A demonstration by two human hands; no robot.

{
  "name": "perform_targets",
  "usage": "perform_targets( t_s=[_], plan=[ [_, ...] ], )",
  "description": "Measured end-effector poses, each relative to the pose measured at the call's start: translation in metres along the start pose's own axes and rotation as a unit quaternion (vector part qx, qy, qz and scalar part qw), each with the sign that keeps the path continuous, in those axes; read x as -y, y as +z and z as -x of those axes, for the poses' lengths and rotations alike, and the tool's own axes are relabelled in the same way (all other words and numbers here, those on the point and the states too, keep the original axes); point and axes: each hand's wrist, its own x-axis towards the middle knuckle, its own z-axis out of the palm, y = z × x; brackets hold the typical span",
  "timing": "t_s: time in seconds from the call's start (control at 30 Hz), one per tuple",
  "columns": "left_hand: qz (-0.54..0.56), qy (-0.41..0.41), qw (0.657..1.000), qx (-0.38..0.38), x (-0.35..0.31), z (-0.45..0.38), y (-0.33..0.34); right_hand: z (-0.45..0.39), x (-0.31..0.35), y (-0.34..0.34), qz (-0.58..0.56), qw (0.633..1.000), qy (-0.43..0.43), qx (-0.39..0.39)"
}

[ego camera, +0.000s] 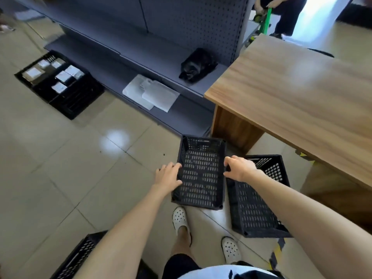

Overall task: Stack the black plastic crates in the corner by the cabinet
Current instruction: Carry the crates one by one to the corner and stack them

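Observation:
An empty black plastic crate (201,174) sits in front of my feet, its far end near the corner where the wooden cabinet (291,93) meets the grey shelf unit. My left hand (169,176) grips its left rim and my right hand (239,168) grips its right rim. Whether it rests on the floor or is lifted is unclear. A second empty black crate (259,206) lies on the tiles just to its right, partly under my right forearm. A third black crate (78,256) shows at the bottom left, half hidden by my left arm.
A grey pegboard shelf unit (141,57) runs along the back, with white papers (151,93) and a black cat (197,65) on it. Another black crate (60,83) filled with boxes stands on the floor at left. A person with a green trolley (265,19) is behind the cabinet.

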Motion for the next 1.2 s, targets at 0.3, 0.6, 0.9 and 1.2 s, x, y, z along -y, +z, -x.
perform_targets(
  t_s=[0.3, 0.6, 0.9, 1.2],
  plan=[
    [-0.034, 0.068, 0.997, 0.031, 0.057, -0.120, -0.041, -0.083, 0.026, -0.013, -0.101, 0.990, 0.101, -0.017],
    [-0.052, 0.069, 0.992, 0.089, 0.067, -0.232, 0.042, -0.163, -0.030, 0.075, -0.185, 0.959, 0.207, 0.052],
    [0.084, -0.015, 0.989, 0.124, 0.055, -0.320, 0.181, -0.278, -0.070, 0.212, -0.256, 0.915, 0.257, 0.177],
    [0.112, -0.097, 0.978, 0.148, 0.093, -0.386, 0.278, -0.342, -0.097, 0.318, -0.257, 0.898, 0.319, 0.160]
  ],
)
